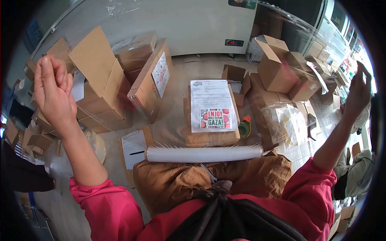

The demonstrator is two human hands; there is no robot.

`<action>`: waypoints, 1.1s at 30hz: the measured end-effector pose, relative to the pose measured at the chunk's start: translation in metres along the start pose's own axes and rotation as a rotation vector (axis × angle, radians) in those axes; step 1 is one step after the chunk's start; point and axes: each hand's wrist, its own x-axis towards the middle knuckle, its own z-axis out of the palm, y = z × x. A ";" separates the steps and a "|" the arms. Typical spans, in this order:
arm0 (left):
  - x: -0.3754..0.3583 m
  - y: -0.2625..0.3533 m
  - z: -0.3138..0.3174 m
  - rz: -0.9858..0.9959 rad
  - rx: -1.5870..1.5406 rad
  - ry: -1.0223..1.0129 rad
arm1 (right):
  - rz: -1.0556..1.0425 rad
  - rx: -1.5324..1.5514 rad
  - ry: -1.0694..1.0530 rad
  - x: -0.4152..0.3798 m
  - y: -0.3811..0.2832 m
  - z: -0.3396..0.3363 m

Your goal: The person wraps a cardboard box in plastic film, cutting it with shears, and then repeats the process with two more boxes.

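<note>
A wide sheet of clear plastic film (295, 18) stretches in front of me between my raised hands. My left hand (53, 86), fingers pressed together, grips it at upper left. At the far right my right hand (358, 91) is closed on the other side, though its fingertips are partly dark. The film roll (205, 154) lies across my thighs, its near edge wrinkled where the film leaves it. Behind the film, a flat cardboard box (213, 139) rests before my knees. On top lie a printed sheet (210, 95) and a colourful "Enjoy while helping Gaza!" card (216, 119).
Cardboard boxes stand at left (100, 86) and right (277, 76). A clipboard (134, 144) with a pen lies by my left knee. A tape roll (244, 127) sits right of the flat box. A grey appliance (197, 28) stands behind. Other people are at both sides.
</note>
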 end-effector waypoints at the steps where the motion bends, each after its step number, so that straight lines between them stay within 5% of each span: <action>1: 0.001 0.000 0.000 -0.019 0.003 -0.013 | 0.184 0.045 -0.016 0.002 -0.003 -0.003; 7: 0.046 -0.011 -0.003 -0.013 -0.024 -0.115 | 0.066 -0.082 -0.026 0.052 0.026 0.042; 10: 0.084 -0.056 0.028 0.000 0.128 0.018 | 0.002 -0.229 -0.110 0.075 0.058 0.117; 11: 0.096 -0.082 0.046 -0.014 0.177 0.069 | -0.009 -0.289 -0.157 0.077 0.073 0.153; 16: 0.136 -0.313 0.060 0.040 0.936 -0.396 | -0.045 -0.539 -0.610 -0.042 0.142 0.339; 17: 0.115 -0.354 0.066 -0.056 1.032 -0.479 | -0.292 -0.617 -0.748 -0.085 0.168 0.376; 19: 0.056 -0.389 0.086 -0.237 1.345 -0.666 | 0.029 -0.574 -0.999 -0.155 0.122 0.383; 21: 0.003 -0.474 0.061 -0.299 1.376 -0.837 | 0.073 -0.351 -1.174 -0.235 0.149 0.401; 24: -0.049 -0.436 0.080 -0.256 1.494 -0.857 | 0.249 -0.245 -1.266 -0.314 0.147 0.369; 26: -0.076 -0.445 0.070 -0.223 1.455 -1.111 | 0.418 -0.122 -1.297 -0.349 0.138 0.341; 28: -0.116 -0.465 0.043 -0.397 1.498 -1.216 | 0.499 -0.013 -1.339 -0.392 0.134 0.324; 30: -0.159 -0.487 0.017 -0.598 1.314 -1.595 | 0.549 0.061 -1.456 -0.430 0.126 0.307; 33: -0.235 -0.460 0.012 -0.820 1.060 -1.828 | 0.621 0.168 -1.563 -0.454 0.097 0.275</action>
